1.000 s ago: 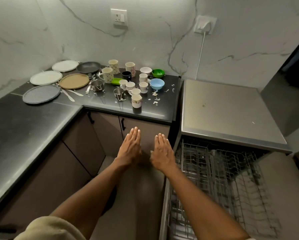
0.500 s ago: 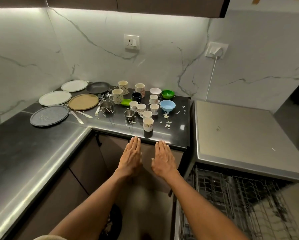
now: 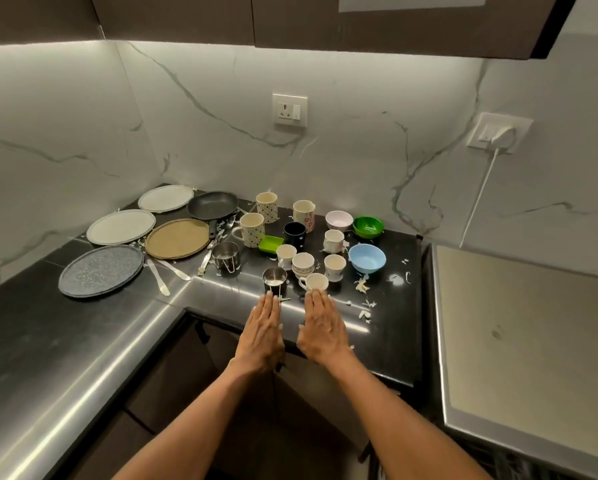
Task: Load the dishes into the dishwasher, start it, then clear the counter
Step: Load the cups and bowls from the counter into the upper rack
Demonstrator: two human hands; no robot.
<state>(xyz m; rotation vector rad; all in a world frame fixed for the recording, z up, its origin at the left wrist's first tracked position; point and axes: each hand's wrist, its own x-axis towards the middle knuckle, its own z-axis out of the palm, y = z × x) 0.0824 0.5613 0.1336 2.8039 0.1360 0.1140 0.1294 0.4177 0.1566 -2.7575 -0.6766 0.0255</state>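
Dirty dishes crowd the black counter (image 3: 82, 341): several plates, among them a grey plate (image 3: 100, 270) and a tan plate (image 3: 177, 238), a black frying pan (image 3: 213, 204), several mugs and small cups, a blue bowl (image 3: 367, 258), a green bowl (image 3: 368, 226) and two steel cups (image 3: 274, 278). My left hand (image 3: 262, 332) and my right hand (image 3: 320, 330) hover flat, palms down, over the counter's front edge, holding nothing. The right fingertips reach a white cup (image 3: 315, 282). The dishwasher's steel top (image 3: 519, 348) lies at the right; its rack is barely visible at the bottom edge.
White food scraps (image 3: 362, 286) litter the counter near the blue bowl. Spoons and knives (image 3: 162, 278) lie beside the plates. A wall socket (image 3: 289, 110) and a plugged-in cable (image 3: 477, 199) are on the marble wall. Dark cabinets hang overhead and stand below.
The view has tilted up from the open dishwasher rack to the counter and wall. Both hands have moved forward, from in front of the cabinet doors to over the counter edge.
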